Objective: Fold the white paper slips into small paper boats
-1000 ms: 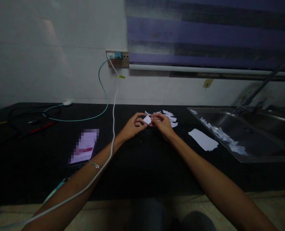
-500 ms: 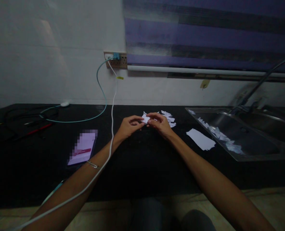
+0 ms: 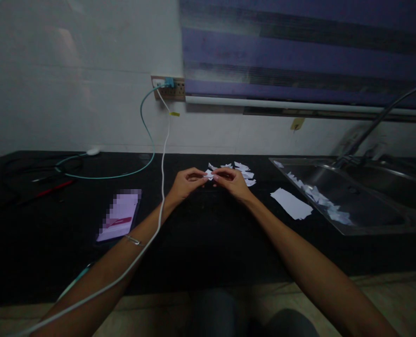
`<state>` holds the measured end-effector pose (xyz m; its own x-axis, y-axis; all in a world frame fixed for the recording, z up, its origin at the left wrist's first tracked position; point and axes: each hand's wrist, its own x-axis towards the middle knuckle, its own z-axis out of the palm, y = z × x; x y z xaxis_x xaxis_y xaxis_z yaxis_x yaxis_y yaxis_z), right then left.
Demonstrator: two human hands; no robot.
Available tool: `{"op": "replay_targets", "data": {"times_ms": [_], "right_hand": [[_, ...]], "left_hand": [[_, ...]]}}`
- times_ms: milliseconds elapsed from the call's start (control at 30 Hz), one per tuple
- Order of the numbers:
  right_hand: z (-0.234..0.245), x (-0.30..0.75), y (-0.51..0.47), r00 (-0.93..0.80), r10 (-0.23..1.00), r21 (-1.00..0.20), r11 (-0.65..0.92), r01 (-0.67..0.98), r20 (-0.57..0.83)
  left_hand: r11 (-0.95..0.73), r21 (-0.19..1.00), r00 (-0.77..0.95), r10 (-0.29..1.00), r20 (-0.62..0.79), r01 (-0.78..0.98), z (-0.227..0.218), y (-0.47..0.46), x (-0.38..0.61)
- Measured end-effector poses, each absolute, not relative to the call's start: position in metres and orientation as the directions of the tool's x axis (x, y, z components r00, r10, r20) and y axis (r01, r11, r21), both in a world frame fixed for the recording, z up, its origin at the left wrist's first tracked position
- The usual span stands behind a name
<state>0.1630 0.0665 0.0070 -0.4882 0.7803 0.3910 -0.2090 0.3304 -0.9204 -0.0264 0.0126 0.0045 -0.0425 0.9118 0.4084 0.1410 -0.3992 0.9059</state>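
Observation:
Both my hands meet over the middle of a black counter. My left hand and my right hand each pinch one side of a small white piece of paper held between the fingertips. Just behind them lies a little pile of folded white paper pieces. A thin bracelet sits on my left wrist.
A white cable runs from a wall socket across my left arm. A lit phone lies at the left, a white paper sheet at the right. A steel sink holds paper scraps. More cables lie at the far left.
The paper piece showed as a flat square a second ago; it now looks smaller and narrower between my fingertips. Both hands stayed in about the same place.

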Motion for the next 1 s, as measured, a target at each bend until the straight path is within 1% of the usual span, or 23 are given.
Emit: {"op": "replay_targets", "data": {"times_ms": [100,267,567,767,1000], "right_hand": [[0.0073,0.1629,0.0653,-0.479,0.790,-0.924,0.340,-0.176,0.383],[0.0066,0.1635,0.0652,-0.491,0.776,-0.916,0.375,-0.144,0.395],[0.0013,0.1588,0.0674,-0.453,0.782,-0.893,0.441,-0.085,0.429],[0.0015,0.1576,0.0659,-0.422,0.756,-0.846,0.530,-0.052,0.500],[0.0042,0.1581,0.0618,-0.414,0.742,-0.819,0.573,-0.016,0.527]], "left_hand": [[-0.394,0.904,-0.038,0.914,0.405,0.166,0.0027,0.0146,-0.0290],[-0.408,0.899,-0.029,0.908,0.417,0.159,0.0036,0.0144,-0.0284],[-0.454,0.849,-0.012,0.880,0.474,0.270,0.0026,0.0160,-0.0262],[-0.472,0.855,-0.018,0.873,0.487,0.214,-0.0034,0.0216,-0.0249],[-0.472,0.837,-0.043,0.864,0.501,0.276,0.0012,0.0179,-0.0221]]}}
